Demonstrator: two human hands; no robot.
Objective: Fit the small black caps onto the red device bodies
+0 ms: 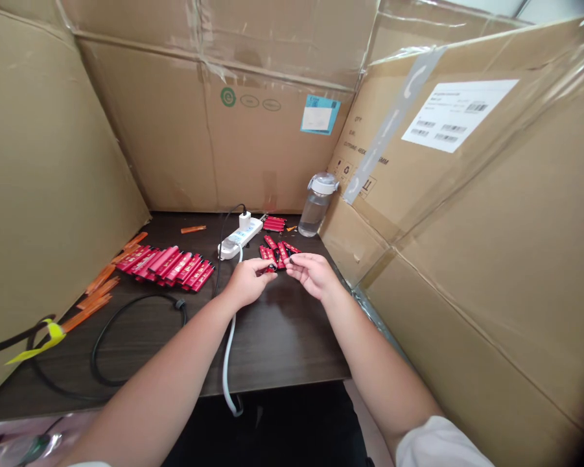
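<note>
My left hand (247, 283) is closed, thumb and index finger pinching a small red tube with a round black end (271, 267) that points towards me. Close to its right, my right hand (315, 275) has thumb and fingertips pressed together on a tiny dark piece (290, 260), too small to name. Just beyond both hands lies a loose pile of similar red tubes (269, 242), partly hidden by my fingers. A larger, layered stack of red tubes with black ends (168, 264) rests to the left on the dark table (292, 337).
A white power strip (240, 238) with a plugged-in charger stands behind my left hand. Farther back are more red tubes (274, 224) and a clear water bottle (315, 206). Orange strips (97, 292) and a black cable (94, 350) lie left. Cardboard walls (272, 149) enclose the table.
</note>
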